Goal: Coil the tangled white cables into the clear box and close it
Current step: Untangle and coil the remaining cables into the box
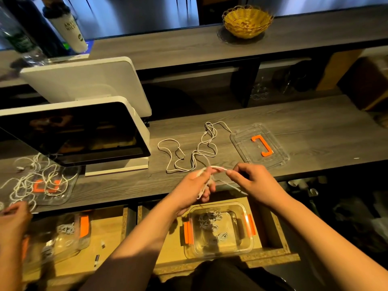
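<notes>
A long counter of grey wood-grain laminate (273, 122) crosses the view, and a higher shelf of the same grey wood (168, 47) runs behind it toward 12 o'clock. At 1 o'clock a woven yellow wicker basket (246, 22) stands on this shelf. At 10 o'clock two white-framed flat screens (84, 114) stand back to back. Below, at 6 o'clock, is a pale chipboard shelf (279, 234). The light is dim and warm

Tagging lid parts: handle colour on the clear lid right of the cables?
Orange handle on the clear lid; head view.
</notes>
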The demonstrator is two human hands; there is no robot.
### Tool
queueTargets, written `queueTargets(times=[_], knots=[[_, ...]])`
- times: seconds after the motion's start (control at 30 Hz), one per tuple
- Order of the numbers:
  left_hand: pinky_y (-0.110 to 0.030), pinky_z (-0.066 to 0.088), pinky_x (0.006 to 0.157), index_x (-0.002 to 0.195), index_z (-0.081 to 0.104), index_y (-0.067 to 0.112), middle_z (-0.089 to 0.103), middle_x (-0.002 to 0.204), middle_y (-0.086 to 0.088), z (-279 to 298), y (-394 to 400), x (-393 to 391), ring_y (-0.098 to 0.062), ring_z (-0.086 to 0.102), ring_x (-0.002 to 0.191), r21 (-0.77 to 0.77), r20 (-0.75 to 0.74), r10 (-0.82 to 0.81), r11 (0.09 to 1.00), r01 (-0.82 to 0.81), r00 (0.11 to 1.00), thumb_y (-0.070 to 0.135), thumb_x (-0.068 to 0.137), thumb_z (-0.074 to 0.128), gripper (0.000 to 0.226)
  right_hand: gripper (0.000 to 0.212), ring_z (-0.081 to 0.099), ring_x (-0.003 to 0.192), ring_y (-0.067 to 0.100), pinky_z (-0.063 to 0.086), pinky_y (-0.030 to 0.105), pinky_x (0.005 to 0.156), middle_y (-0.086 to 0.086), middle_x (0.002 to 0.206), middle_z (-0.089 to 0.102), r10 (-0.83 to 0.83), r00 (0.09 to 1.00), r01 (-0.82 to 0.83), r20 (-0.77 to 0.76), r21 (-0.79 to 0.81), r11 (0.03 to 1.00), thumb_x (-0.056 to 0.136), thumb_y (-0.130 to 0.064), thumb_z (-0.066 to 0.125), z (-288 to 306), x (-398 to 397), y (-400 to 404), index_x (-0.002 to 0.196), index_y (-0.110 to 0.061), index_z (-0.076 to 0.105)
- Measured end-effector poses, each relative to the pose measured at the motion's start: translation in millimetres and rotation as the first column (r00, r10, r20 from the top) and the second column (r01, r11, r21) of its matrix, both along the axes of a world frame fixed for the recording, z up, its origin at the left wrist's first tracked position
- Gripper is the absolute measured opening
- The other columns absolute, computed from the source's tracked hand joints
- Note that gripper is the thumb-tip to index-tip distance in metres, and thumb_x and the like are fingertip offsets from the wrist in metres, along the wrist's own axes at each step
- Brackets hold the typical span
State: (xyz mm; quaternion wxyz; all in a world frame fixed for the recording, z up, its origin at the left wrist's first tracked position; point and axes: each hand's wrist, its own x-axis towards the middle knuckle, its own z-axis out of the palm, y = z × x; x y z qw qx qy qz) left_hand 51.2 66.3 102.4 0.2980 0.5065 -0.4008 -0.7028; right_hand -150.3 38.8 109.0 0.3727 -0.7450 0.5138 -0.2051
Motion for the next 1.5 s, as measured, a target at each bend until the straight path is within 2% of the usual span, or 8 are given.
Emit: queueTargets(times=[0.2, 0.47, 0.67, 0.77, 0.83, 1.03, 1.3, 1.5], knots=[[-0.039, 0.051, 0.095, 0.13, 0.058, 0.024, 0.069, 0.106, -0.015, 5, -13, 11, -0.024, 0.067, 0.103, 0.208, -0.464, 0.515, 0.854, -0.476, 0.721, 0.044, 0.099, 0.035, 0.044, 0.031, 0.056, 0.062, 0.007, 0.044, 0.031, 0.062, -0.005, 0.064, 0.061, 0.037, 0.996, -0.03, -0.078, 0.098, 0.995, 0.097, -0.038, 0.048, -21, 0, 16, 0.076, -0.022, 0.064], [-0.018, 0.026, 0.042, 0.126, 0.057, 0.016, 0.037, 0.061, 0.006, 3, -21, -3, -0.005, 0.028, 0.049, 0.048, -0.354, 0.637, 0.744, -0.666, 0.685, 0.044, 0.102, 0.032, 0.044, 0.029, 0.059, 0.071, 0.021, 0.043, 0.033, 0.063, 0.001, 0.076, 0.064, 0.359, 0.879, -0.366, -0.312, 0.04, 0.93, 0.1, -0.04, 0.039, -11, 46, 50, 0.089, -0.02, 0.058], [-0.018, 0.027, 0.047, 0.112, 0.068, 0.018, 0.037, 0.06, 0.003, -3, -11, -8, -0.008, 0.032, 0.051, -0.134, 0.083, 0.24, 0.965, -0.227, 0.967, 0.05, 0.101, 0.028, 0.052, 0.013, 0.058, 0.074, 0.024, 0.047, 0.037, 0.065, 0.005, 0.084, 0.064, 0.404, 0.889, -0.432, -0.216, -0.107, 0.895, 0.091, -0.031, 0.044, 21, 55, 45, 0.089, -0.021, 0.052], [-0.02, 0.043, 0.056, 0.095, 0.069, 0.016, 0.062, 0.065, 0.003, 5, -2, -10, -0.009, 0.056, 0.057, 0.067, 0.103, 0.051, 0.996, -0.058, 0.993, 0.068, 0.092, 0.025, 0.068, 0.016, 0.061, 0.081, 0.019, 0.051, 0.036, 0.069, 0.0, 0.091, 0.065, 0.312, 0.934, -0.348, -0.172, -0.255, 0.902, 0.09, -0.032, 0.049, 27, 43, 24, 0.098, -0.02, 0.058], [-0.015, 0.025, 0.044, 0.092, 0.061, 0.02, 0.045, 0.059, 0.005, 6, 5, -9, -0.007, 0.034, 0.047, 0.202, 0.005, -0.068, 0.977, 0.066, 0.998, 0.081, 0.082, 0.025, 0.072, 0.011, 0.061, 0.076, 0.018, 0.051, 0.036, 0.066, -0.002, 0.085, 0.064, 0.218, 0.954, -0.276, -0.204, -0.321, 0.906, 0.089, -0.029, 0.059, 30, 33, 11, 0.094, -0.019, 0.06], [-0.018, 0.018, 0.044, 0.1, 0.051, 0.009, 0.032, 0.058, 0.004, 15, 5, -3, -0.007, 0.022, 0.049, 0.059, -0.034, -0.374, 0.925, 0.376, 0.927, 0.057, 0.087, 0.052, 0.05, 0.024, 0.054, 0.062, 0.008, 0.042, 0.025, 0.057, -0.01, 0.067, 0.058, 0.133, 0.986, -0.152, -0.096, -0.23, 0.961, 0.081, -0.042, 0.069, 26, 20, -6, 0.084, -0.019, 0.063], [-0.03, 0.057, 0.076, 0.132, 0.057, 0.022, 0.072, 0.093, -0.009, 18, -8, 1, -0.019, 0.069, 0.084, -0.136, -0.002, 0.228, 0.964, -0.227, 0.974, 0.04, 0.102, 0.035, 0.041, 0.022, 0.054, 0.059, 0.009, 0.046, 0.034, 0.058, -0.001, 0.066, 0.061, -0.005, 1.0, 0.003, -0.021, -0.083, 0.997, 0.094, -0.039, 0.052, 7, 2, 8, 0.088, -0.021, 0.064], [-0.038, 0.049, 0.095, 0.133, 0.055, 0.026, 0.068, 0.089, -0.011, 28, -13, -15, -0.022, 0.066, 0.091, 0.096, -0.494, 0.447, 0.881, -0.464, 0.746, 0.045, 0.101, 0.03, 0.044, 0.026, 0.058, 0.065, 0.02, 0.042, 0.036, 0.059, -0.002, 0.067, 0.06, 0.074, 0.975, -0.092, -0.209, -0.077, 0.993, 0.1, -0.041, 0.038, -7, 23, 25, 0.087, -0.024, 0.052]])
